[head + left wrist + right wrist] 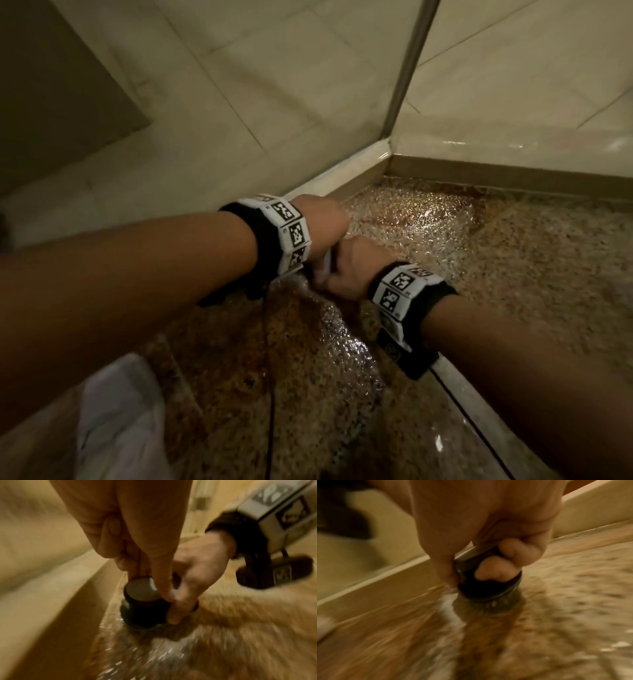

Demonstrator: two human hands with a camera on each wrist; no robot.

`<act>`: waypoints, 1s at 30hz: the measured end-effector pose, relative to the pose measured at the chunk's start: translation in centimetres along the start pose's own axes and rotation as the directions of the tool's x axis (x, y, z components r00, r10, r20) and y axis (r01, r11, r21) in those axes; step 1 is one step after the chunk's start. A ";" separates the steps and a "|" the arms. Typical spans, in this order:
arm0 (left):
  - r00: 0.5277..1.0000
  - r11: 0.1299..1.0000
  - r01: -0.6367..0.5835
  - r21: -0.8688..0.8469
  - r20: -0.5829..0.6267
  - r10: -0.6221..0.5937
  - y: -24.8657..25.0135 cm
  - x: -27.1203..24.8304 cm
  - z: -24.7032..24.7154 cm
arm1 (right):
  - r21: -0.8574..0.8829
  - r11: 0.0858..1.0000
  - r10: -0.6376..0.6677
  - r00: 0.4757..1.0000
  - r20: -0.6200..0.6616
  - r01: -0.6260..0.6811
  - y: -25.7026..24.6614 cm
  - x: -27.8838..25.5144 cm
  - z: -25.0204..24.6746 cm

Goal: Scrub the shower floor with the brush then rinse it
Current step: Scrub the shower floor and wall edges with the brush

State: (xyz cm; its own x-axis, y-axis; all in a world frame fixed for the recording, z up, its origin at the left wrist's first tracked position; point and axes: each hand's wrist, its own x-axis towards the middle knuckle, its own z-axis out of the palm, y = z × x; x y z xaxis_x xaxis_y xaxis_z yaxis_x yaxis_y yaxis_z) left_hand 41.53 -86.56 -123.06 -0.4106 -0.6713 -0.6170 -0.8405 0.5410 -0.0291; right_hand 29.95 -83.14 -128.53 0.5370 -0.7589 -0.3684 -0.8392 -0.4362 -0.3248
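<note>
A round black brush [144, 608] with a flat-topped knob stands bristles down on the wet speckled shower floor [513, 260], close to the low cream curb [346, 178]. My left hand [143, 574] reaches down from above and pinches the knob between thumb and forefinger. From the right, my right hand [471, 573] grips the brush [488, 588] body, its fingers [494, 570] curled round it. In the head view both hands, left [322, 222] and right [346, 270], meet over the brush and hide nearly all of it. Both wrist views are motion-blurred.
Water glistens in a streak across the floor [346, 342]. A metal-framed glass panel [407, 68] rises from the curb's corner. Tiled walls stand beyond. A white cloth-like thing [120, 411] lies at the lower left. A thin black cable [270, 377] hangs from my left wrist.
</note>
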 end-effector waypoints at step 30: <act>0.994 0.976 0.104 -0.191 0.006 -0.105 -1.7 -6.6 4.3 | -0.222 0.946 -0.217 0.971 0.100 0.235 -5.6 0.0 -1.4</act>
State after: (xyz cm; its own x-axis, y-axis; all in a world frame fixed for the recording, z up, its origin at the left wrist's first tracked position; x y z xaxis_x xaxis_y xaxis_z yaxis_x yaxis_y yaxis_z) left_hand 47.19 -80.85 -122.26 -0.3181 -0.7209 -0.6157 -0.9306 0.3615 0.0575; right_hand 34.56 -81.35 -125.52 0.7125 -0.5936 -0.3742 -0.6871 -0.6984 -0.2003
